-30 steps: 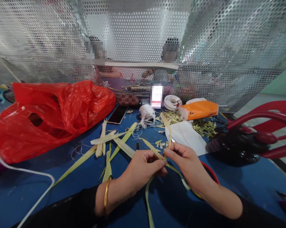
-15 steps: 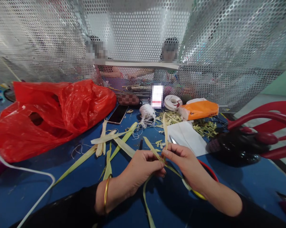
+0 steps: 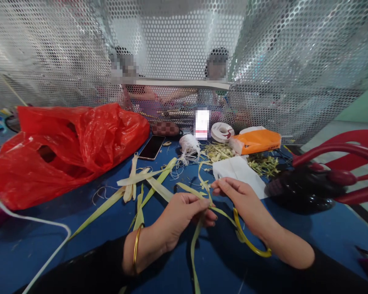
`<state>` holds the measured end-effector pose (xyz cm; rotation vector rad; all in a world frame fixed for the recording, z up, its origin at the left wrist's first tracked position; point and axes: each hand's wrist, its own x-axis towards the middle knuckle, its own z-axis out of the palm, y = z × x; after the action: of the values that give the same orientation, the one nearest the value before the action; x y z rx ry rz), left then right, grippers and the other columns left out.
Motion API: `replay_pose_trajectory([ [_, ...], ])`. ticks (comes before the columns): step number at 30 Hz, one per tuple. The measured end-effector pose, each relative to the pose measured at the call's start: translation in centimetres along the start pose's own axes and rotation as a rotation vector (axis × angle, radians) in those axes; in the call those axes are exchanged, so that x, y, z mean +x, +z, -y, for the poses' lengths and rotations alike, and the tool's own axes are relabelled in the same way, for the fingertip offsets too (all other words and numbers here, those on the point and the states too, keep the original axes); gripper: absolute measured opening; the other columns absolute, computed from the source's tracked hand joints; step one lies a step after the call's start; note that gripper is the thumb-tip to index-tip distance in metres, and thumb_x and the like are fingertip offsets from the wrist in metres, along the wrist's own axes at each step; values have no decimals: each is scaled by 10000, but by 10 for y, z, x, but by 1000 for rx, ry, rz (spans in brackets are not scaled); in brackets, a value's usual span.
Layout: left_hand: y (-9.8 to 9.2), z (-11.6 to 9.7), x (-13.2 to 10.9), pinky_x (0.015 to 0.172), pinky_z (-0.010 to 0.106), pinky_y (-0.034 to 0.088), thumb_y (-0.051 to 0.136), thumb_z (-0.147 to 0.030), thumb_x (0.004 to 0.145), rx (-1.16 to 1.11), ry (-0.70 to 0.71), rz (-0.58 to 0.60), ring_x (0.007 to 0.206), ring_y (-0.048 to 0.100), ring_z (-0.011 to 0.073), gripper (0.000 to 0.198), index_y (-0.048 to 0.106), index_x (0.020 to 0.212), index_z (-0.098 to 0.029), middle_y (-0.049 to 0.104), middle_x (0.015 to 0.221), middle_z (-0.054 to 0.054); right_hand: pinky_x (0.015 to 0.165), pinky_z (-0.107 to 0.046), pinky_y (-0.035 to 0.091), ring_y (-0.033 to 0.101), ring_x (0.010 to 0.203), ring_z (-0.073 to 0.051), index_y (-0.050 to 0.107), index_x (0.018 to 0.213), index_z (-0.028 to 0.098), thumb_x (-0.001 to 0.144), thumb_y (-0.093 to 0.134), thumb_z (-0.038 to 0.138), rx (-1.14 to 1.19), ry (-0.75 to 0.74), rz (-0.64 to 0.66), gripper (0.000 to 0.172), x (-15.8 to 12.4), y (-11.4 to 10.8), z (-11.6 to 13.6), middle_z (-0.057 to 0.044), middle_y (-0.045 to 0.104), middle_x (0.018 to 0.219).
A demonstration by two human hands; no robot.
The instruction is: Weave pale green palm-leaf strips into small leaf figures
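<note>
My left hand (image 3: 191, 214) is closed in a pinch on several narrow pale-green leaf strips (image 3: 195, 253), which look like corn husk. They cross at its fingertips; one hangs down toward me, and others point away and to the right. My right hand (image 3: 237, 200) is just right of the crossing, thumb and fingertips together, apart from the upright strip (image 3: 201, 175). Scissors with a yellow handle (image 3: 251, 241) hang under the right palm and seem to be held in that hand; their blades are hidden. Wider husk pieces (image 3: 159, 181) lie beyond the left hand.
A red plastic bag (image 3: 80, 143) fills the left, with a white cable (image 3: 58, 224) nearer. Behind are a phone (image 3: 152, 147), white thread (image 3: 189, 145), a ribbon spool (image 3: 222, 132), an orange packet (image 3: 257, 141) and white paper (image 3: 240, 173). A black-and-red object (image 3: 309, 190) stands right.
My right hand has let go of the upright strip and drawn slightly away; that strip now leans left. The scissors' handle has swung leftward under the palm. My left hand keeps its pinch.
</note>
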<state>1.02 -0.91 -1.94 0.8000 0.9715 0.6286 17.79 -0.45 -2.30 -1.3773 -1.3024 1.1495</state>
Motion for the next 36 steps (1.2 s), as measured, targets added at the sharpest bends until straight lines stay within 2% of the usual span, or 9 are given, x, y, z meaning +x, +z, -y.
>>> replay_pose_trajectory([
  [5,-3,-1,1,701,284,503,645,-370,768,-63,9,3,668,684,169,259,688,789,-115,739,785,113,638,-287,410,541,665,-180,593,711,209,862,542,377,-337,-273,-224,231,-6,-9,8,-15,614,682],
  [7,-4,-2,2,711,264,495,702,-295,717,-72,54,-3,683,672,155,190,704,766,-113,739,793,98,618,-292,393,530,633,-180,586,676,214,873,538,346,-467,-407,-189,242,-14,-8,12,-14,592,642],
  [9,-5,-2,2,726,241,483,734,-246,682,-84,115,-13,708,659,141,159,723,768,-113,737,788,80,605,-293,387,539,623,-179,609,665,216,885,534,328,-546,-468,-31,258,-23,-4,14,-17,590,628],
  [11,-5,-2,2,749,233,474,736,-228,684,-109,158,-39,737,653,135,140,732,775,-121,738,798,71,587,-287,387,566,638,-184,652,694,225,880,553,321,-586,-395,166,232,-29,2,13,-23,630,670],
  [13,-4,-2,2,766,235,470,726,-223,701,-123,170,-67,756,650,136,121,734,777,-129,741,824,72,569,-283,386,580,637,-188,685,732,239,851,594,332,-578,-302,269,176,-33,8,9,-20,659,698],
  [20,-1,-1,0,727,219,463,712,-202,716,-105,195,-65,724,629,122,82,740,753,-134,737,794,60,505,-257,366,504,512,-142,560,587,199,876,502,314,-348,-61,266,316,-31,26,-6,14,544,527],
  [30,-2,0,1,717,234,470,761,-160,627,-154,171,-112,680,636,124,150,676,747,-127,732,739,59,516,-229,331,448,557,-117,421,565,195,864,483,204,-514,-305,365,306,-31,20,1,28,474,589],
  [33,-2,-4,0,688,221,468,745,-167,648,-150,171,-92,675,637,120,141,666,758,-128,726,743,57,517,-234,339,455,539,-117,488,599,195,902,490,256,-556,-390,311,309,-33,12,6,28,496,587],
  [36,-2,-7,-2,674,214,470,727,-172,667,-121,174,-77,662,629,113,120,665,758,-124,707,719,45,595,-261,394,533,629,-151,598,757,195,916,497,293,-575,-521,59,212,-30,2,13,-7,577,678],
])
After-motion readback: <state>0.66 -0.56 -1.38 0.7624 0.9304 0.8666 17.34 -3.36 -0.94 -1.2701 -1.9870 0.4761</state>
